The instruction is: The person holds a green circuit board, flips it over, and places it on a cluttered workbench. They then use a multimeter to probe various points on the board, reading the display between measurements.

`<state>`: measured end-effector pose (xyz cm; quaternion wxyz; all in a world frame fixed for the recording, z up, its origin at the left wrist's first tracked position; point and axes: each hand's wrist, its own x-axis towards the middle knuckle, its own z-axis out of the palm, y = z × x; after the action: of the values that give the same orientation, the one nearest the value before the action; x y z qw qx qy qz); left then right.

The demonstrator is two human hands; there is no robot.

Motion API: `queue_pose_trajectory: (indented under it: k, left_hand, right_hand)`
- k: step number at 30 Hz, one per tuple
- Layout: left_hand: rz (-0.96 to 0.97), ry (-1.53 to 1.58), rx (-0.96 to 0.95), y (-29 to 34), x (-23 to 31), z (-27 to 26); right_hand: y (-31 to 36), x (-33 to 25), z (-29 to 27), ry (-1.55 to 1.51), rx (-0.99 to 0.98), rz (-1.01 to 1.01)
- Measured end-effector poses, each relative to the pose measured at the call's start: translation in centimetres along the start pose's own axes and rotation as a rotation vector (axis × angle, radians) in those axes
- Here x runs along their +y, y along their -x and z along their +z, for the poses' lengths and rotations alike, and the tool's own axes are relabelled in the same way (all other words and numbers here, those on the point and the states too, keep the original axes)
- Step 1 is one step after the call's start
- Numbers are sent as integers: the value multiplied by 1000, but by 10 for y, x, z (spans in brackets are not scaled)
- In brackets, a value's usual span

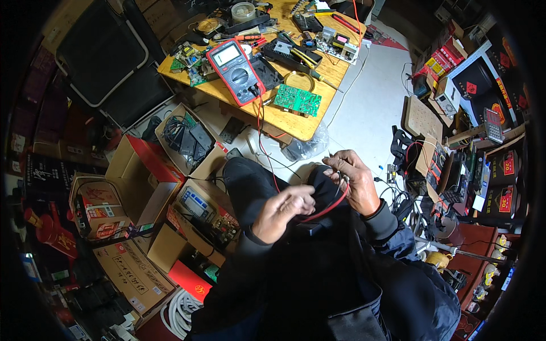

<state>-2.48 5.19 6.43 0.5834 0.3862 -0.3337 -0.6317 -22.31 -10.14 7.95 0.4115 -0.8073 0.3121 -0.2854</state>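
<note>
My right hand (357, 181) is closed, thumb and fingers pinching thin test leads above my lap. From it the red test lead (333, 208) loops down and left, passing by my left hand (284, 211). The fingers of that hand are curled and smeared by motion, so whether they grip the lead is unclear. On the table a red-and-grey multimeter (234, 71) lies face up with its screen lit, leads running down from its lower end toward my hands. Beside it a green circuit board (297, 100) rests near the table's front edge.
The wooden table (310, 126) carries tools, boards and a screwdriver (327, 81). Cardboard boxes stand at my left, one holding black adapters and cables (193, 139). A clear plastic bag (310, 146) lies under the table edge. Cables and electronics crowd my right; a folding chair (108, 62) stands far left.
</note>
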Motion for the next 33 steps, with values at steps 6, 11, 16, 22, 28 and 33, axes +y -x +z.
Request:
queue_pose_trajectory:
  k: [6, 11, 16, 22, 28, 33]
  left_hand:
    - [202, -43, 147, -28, -13, 6]
    - [415, -567, 313, -47, -29, 10]
    - [397, -555, 358, -53, -34, 7]
    - [444, -592, 366, -56, -27, 12]
    - [382, -369, 356, -54, -26, 6]
    - [253, -194, 344, -57, -37, 5]
  right_hand:
    - [9, -23, 19, -292, -112, 91]
    - [2, -28, 24, -21, -35, -208]
    - [-4, -28, 19, -41, -32, -132]
    - [-10, -23, 17, -70, 9, -140]
    - [-14, -18, 16, -93, 29, -151]
    - [-14, -18, 17, -66, 39, -190]
